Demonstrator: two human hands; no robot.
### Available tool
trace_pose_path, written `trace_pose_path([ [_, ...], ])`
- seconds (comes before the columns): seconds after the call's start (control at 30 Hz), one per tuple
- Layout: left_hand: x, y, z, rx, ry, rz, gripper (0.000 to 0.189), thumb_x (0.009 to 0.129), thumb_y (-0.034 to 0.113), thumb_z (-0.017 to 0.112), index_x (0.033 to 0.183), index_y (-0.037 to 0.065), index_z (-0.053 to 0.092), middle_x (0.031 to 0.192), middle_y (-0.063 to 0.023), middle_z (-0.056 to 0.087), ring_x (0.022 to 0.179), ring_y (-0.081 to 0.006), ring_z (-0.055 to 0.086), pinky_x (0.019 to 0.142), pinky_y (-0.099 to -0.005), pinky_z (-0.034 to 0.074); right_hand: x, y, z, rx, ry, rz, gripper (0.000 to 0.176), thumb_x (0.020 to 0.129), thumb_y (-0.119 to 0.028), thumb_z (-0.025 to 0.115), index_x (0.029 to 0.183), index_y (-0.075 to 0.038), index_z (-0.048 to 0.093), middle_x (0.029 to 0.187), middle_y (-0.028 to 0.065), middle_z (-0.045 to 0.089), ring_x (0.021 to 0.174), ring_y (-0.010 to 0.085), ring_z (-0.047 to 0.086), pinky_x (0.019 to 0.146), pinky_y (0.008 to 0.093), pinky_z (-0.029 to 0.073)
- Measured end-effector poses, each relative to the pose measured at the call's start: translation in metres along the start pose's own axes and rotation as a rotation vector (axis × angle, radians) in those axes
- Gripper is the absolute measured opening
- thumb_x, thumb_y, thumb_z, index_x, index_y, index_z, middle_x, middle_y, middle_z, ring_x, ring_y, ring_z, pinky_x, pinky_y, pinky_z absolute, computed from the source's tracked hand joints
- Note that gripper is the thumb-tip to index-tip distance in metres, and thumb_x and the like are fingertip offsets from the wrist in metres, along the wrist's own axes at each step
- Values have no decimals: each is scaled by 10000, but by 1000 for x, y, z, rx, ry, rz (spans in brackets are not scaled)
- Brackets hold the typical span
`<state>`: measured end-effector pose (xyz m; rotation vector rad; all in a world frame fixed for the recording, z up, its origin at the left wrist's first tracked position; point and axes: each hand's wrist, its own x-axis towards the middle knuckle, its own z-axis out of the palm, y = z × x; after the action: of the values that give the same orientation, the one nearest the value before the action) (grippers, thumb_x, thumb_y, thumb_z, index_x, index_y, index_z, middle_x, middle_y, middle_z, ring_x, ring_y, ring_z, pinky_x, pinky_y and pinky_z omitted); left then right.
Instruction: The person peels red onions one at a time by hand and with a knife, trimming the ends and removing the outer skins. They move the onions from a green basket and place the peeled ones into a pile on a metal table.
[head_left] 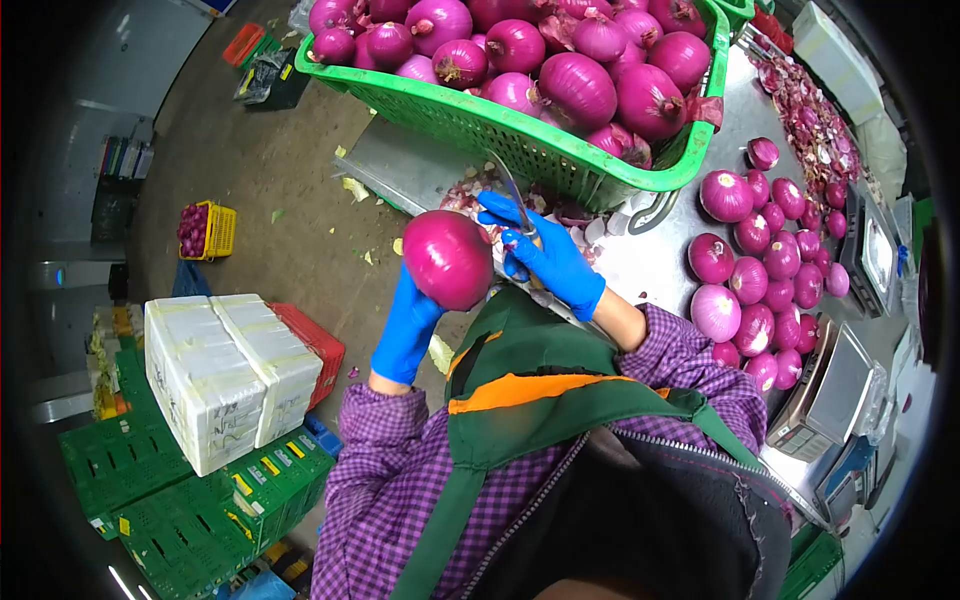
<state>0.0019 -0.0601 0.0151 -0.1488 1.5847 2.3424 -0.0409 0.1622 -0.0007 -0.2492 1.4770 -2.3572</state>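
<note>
Purple checked jacket [380, 510] is nearest. Blue-gloved left hand [408, 315] has its grip around a red onion [448, 260]; the right hand [562, 268] grips a knife [514, 192] near it. Beyond, a green basket [480, 112] holds onions, and more lie on the table [650, 260].

So over on the left there's a pair of taped white foam boxes [205, 385] sitting on green crates [185, 530], red crate [322, 350] right beside them. Farther off, a yellow basket [225, 232] on the brown floor [300, 220], plus some leaf scraps [355, 188] lying around.
</note>
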Motion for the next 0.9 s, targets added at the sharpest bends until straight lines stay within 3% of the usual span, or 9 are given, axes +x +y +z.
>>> trace_pose_path([
  [0.03,-3,7,5,128,-81,-43,1058,665,378,821,1483,111,205,1429,-96,376,1264,-253,455,1029,-429,422,2,14,-5,-4,5,1,516,932,-354,586,1360,-91,470,999,26,638,758,139,601,621,260,483],
  [0.07,-4,10,3,50,-119,-76,1128,602,136,795,1515,123,133,1453,-64,355,1278,-239,448,1024,-384,421,6,41,-14,193,-39,54,495,930,-387,579,1317,-89,502,953,32,635,730,139,594,605,256,475],
  [0.17,-1,-14,11,31,-9,140,1136,579,82,791,1512,131,147,1452,-69,353,1302,-238,419,1062,-388,385,-8,34,-5,449,-40,235,444,933,-468,542,1152,-83,574,833,44,611,659,142,578,568,256,462],
  [0.23,0,-27,13,-79,0,118,1110,594,103,805,1503,120,168,1451,-74,355,1319,-246,398,1099,-405,343,-13,58,-4,606,-181,323,535,959,-450,481,1344,-81,432,825,31,581,590,138,519,526,268,420],
  [0.3,0,-26,20,-381,67,66,1109,604,175,847,1492,102,188,1447,-80,361,1327,-257,390,1114,-412,325,-21,38,-6,648,-155,359,443,959,-365,526,1323,-115,488,861,54,611,557,138,508,514,266,416],
  [0.37,-8,-19,15,-533,31,28,1150,573,231,881,1486,91,196,1446,-83,363,1328,-257,391,1104,-406,342,-24,1,-14,-191,-127,392,459,929,-301,591,1331,-97,507,863,54,655,582,136,555,555,265,467],
  [0.4,-11,-14,9,-369,-22,24,1187,540,244,897,1485,86,196,1441,-85,370,1323,-255,398,1103,-408,344,-28,13,-21,-440,-20,238,505,886,-174,619,1363,-108,470,952,100,671,701,216,637,635,315,516],
  [0.53,-20,-9,-8,32,-133,-37,1274,447,223,931,1479,66,202,1424,-95,392,1304,-246,420,1107,-400,327,-58,-20,-1,-1061,-132,-139,686,775,-45,632,1411,-141,394,1175,158,600,947,355,637,765,404,531],
  [0.9,-39,-17,8,146,-230,-75,1189,454,205,923,1444,54,282,1426,-95,386,1304,-235,406,1101,-374,326,-80,2,5,-1221,-208,-93,759,773,-90,636,1450,-158,300,1201,153,559,795,339,655,592,442,518],
])
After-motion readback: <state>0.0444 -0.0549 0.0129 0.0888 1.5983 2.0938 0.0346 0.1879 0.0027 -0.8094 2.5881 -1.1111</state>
